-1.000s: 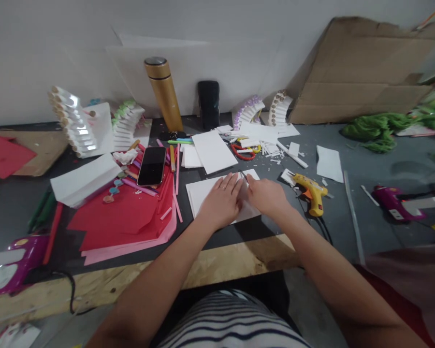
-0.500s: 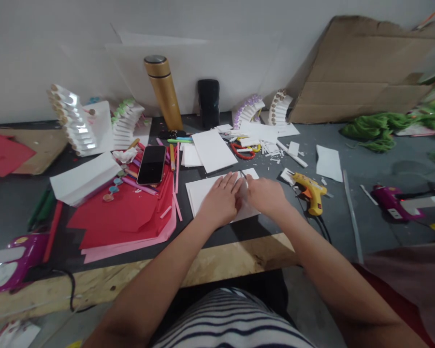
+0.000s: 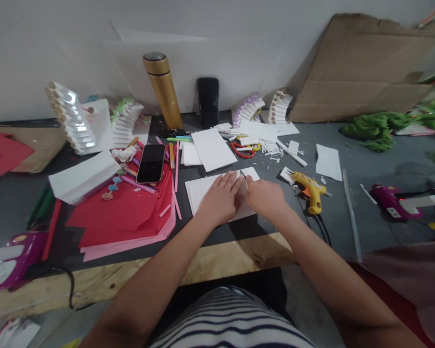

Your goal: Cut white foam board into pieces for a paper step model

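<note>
My left hand [image 3: 222, 198] lies flat, fingers stretched out, pressing on a stack of white sheets [image 3: 203, 189] on the dark mat. Right beside it my right hand [image 3: 264, 195] is closed round a thin dark-tipped tool [image 3: 242, 174], a small knife or pen, whose tip rests on the sheet near the left fingertips. A second white sheet [image 3: 212, 149] lies just beyond.
Red and pink paper [image 3: 123, 217] with a phone [image 3: 151, 163] lies left. A yellow glue gun [image 3: 310, 190] sits right, purple glue guns [image 3: 398, 203] farther out. A gold flask [image 3: 163, 90], folded paper models [image 3: 74, 121], cardboard [image 3: 362, 72] and green yarn [image 3: 377, 126] line the back.
Both hands stay on the white sheets almost unmoved; the view has shifted down slightly.
</note>
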Motion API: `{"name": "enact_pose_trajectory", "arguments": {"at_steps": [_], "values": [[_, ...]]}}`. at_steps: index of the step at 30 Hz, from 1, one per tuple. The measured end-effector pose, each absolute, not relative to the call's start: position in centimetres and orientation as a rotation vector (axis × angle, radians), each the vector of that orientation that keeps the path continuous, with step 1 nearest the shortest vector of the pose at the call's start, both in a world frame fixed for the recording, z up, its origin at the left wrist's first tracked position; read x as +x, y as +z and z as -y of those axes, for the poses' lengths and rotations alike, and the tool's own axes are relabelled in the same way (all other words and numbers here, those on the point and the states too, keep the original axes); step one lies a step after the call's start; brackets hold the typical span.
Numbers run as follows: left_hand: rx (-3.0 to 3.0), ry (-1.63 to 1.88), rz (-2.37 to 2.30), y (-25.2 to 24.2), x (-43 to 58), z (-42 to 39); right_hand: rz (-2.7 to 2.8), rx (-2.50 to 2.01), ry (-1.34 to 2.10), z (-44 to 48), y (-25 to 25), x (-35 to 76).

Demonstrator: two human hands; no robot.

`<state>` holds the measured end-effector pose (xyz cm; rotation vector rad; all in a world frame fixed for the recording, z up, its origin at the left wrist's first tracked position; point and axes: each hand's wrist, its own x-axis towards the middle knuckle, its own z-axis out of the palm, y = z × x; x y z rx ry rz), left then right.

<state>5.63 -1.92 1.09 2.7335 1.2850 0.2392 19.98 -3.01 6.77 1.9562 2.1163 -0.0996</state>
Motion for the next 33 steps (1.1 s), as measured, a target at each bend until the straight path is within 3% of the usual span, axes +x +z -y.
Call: {"name": "enact_pose_trajectory", "arguments": {"at_steps": [33], "values": [[2.754, 0.203, -1.280, 1.2, 5.7, 1.9, -2.144, 1.953, -0.068, 4.6, 6.6, 20.4]]}}
